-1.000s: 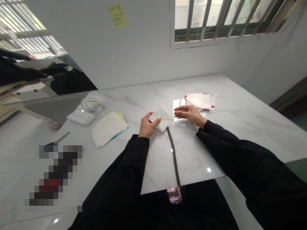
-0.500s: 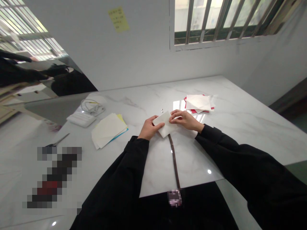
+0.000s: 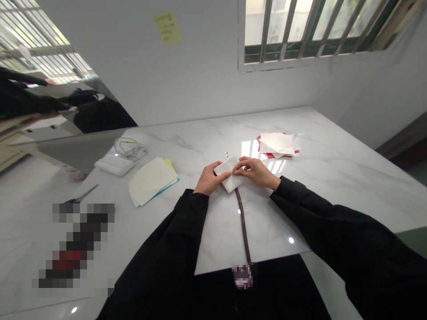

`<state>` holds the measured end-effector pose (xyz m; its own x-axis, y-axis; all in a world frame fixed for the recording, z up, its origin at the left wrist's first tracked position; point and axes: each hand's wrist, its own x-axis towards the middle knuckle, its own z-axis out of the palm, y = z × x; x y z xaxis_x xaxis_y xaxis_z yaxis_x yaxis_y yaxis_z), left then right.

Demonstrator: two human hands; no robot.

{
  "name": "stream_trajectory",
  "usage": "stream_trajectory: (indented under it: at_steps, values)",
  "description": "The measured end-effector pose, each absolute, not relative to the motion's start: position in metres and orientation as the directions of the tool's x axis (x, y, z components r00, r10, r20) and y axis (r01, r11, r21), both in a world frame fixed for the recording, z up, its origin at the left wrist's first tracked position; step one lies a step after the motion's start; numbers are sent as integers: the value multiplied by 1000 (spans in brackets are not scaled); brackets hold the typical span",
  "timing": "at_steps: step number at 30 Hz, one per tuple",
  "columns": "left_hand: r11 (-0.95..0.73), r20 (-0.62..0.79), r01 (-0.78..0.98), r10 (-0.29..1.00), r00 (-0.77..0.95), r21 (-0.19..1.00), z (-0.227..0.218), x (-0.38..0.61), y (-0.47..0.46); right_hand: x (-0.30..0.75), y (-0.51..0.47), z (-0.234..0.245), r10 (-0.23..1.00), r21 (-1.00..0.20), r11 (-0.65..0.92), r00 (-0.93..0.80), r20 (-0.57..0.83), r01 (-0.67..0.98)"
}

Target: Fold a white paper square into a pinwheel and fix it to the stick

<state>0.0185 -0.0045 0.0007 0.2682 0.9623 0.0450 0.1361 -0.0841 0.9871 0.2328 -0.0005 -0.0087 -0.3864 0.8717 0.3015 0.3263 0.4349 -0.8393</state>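
A small folded white paper (image 3: 227, 174) lies on the white marble table (image 3: 333, 178) in front of me. My left hand (image 3: 207, 180) pinches its left edge between thumb and fingers. My right hand (image 3: 255, 171) presses down on its right part with closed fingertips. A thin dark strap (image 3: 243, 222) runs from under the paper toward me, down to the table's near edge.
A stack of white, yellow and blue sheets (image 3: 151, 180) lies left of my hands. White and red sheets (image 3: 277, 144) lie at the right rear. A white box (image 3: 114, 164), a coiled cable (image 3: 128, 148) and scissors (image 3: 80, 195) sit at the left. Two tiny beads (image 3: 226, 154) rest behind the paper.
My right hand has come in from the paper's right corner onto its top. The paper, raised and open a second ago, is now pressed flatter on the table.
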Motion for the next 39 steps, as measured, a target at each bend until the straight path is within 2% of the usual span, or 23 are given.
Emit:
stream_trajectory:
  at_steps: [9, 17, 25, 30, 39]
  values:
    - [-79, 44, 113, 959, 281, 990, 2, 19, -5, 232, -3, -6, 888, -854, 407, -359, 287, 323]
    - [-53, 34, 63, 961, 274, 997, 6, 23, -8, 230, -3, -9, 920, -909, 316, -322, 224, 272]
    - [-7, 32, -98, 967, 251, 995, -4, 26, -4, 221, -10, -4, 942, -964, 264, -222, 253, 22]
    - [-1, 26, -103, 970, 243, 995, -6, 26, -3, 222, -10, -5, 926, -957, 272, -244, 288, -98]
    - [-29, 43, -73, 979, 198, 997, -4, 28, -4, 219, -7, -11, 934, -960, 271, -223, 279, -69]
